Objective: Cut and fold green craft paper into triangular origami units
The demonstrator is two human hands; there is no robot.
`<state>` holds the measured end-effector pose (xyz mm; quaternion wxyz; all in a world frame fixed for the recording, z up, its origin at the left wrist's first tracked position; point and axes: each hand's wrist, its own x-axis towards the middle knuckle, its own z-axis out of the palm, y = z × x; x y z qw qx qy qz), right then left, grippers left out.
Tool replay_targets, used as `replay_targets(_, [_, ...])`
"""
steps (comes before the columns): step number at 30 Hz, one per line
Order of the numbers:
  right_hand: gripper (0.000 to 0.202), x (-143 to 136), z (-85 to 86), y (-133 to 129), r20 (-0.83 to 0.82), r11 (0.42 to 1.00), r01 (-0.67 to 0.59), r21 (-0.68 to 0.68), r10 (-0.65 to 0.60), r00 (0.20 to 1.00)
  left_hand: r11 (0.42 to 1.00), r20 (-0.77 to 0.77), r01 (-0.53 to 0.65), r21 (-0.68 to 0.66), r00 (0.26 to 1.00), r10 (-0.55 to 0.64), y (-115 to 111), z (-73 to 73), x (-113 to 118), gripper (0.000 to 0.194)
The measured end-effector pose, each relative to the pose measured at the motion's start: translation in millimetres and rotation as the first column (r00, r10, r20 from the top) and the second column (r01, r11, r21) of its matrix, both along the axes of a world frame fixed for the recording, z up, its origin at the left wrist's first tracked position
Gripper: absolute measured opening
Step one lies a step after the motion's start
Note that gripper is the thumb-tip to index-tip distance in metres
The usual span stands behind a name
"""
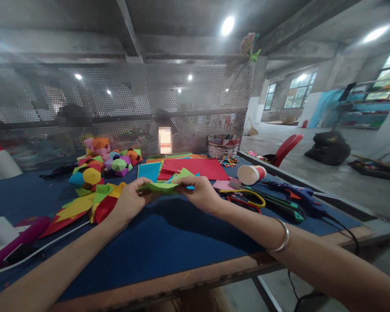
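A green paper piece (162, 186) is held up over the blue tabletop, stretched between both hands. My left hand (133, 197) pinches its left end, and my right hand (198, 190) pinches the right end, with a silver bracelet on that wrist. Just behind the hands lie a stack of red paper (195, 168) and blue sheets (149, 171). Left of my left hand are pointed pieces of yellow, red and green paper (74, 208). Scissors with yellow and red handles (247, 197) rest to the right of my right hand.
Colourful paper balls (97, 167) are heaped at the back left. On the right lie a paper cup (251, 174), a green-black cutter (286, 207) and a blue glue gun (295, 195) with its cord. A purple tool (29, 234) sits front left. A woven basket (223, 146) stands before the mesh panel.
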<state>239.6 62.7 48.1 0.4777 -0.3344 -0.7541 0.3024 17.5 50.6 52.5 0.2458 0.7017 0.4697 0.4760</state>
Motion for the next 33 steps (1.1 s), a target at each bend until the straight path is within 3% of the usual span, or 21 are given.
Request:
replay_targets(5, [0.010, 0.0, -6.0, -0.4, -0.015, 0.999, -0.042, -0.025, 0.042, 0.999, 0.968, 0.175, 0.050, -0.248, 0.985, -0.007, 4.1, -5.1, 0.6, 0.017])
replay_targets(9, [0.014, 0.1, -8.9, 1.6, -0.055, 0.996, -0.063, -0.056, 0.060, 0.997, 0.916, 0.324, 0.140, -0.375, 0.946, -0.012, 0.8, -4.7, 3.8, 0.026])
replay_targets(14, [0.016, 0.8, -10.4, 4.3, -0.102, 0.990, -0.099, -0.096, 0.089, 0.991, 0.900, 0.359, 0.218, -0.378, 0.930, -0.074, -7.3, -3.0, 7.4, 0.043])
replay_targets(18, [0.023, 3.4, -11.3, 7.7, -0.140, 0.983, -0.129, -0.134, 0.110, 0.984, 0.945, 0.233, 0.191, -0.267, 0.964, -0.128, -8.8, -5.5, 8.0, 0.040])
replay_targets(22, [0.039, 8.0, -11.9, 10.7, -0.165, 0.971, -0.175, -0.165, 0.148, 0.975, 0.989, 0.014, 0.145, -0.022, 0.989, -0.144, -10.6, -9.7, 7.7, 0.022])
replay_targets(26, [0.048, 12.6, -13.8, 13.8, -0.137, 0.964, -0.213, -0.161, 0.192, 0.972, 0.957, -0.189, 0.189, 0.219, 0.971, -0.149, -14.6, -10.4, 5.2, 0.019])
replay_targets(29, [0.039, 18.8, -14.9, 13.4, -0.097, 0.973, -0.207, -0.102, 0.197, 0.976, 0.915, -0.327, 0.243, 0.322, 0.936, -0.133, -13.0, -7.9, -0.2, 0.022])
replay_targets(32, [0.015, 30.4, -15.1, 8.2, 0.042, 0.974, -0.186, 0.126, 0.182, 0.982, 0.891, -0.444, 0.278, 0.359, 0.890, -0.099, -5.2, -7.4, -6.2, 0.021])
replay_targets(33, [0.017, 35.0, -15.3, 5.6, 0.178, 0.927, -0.216, 0.306, 0.167, 0.970, 0.890, -0.475, 0.275, 0.364, 0.877, -0.077, -2.3, -8.3, -7.6, 0.020])
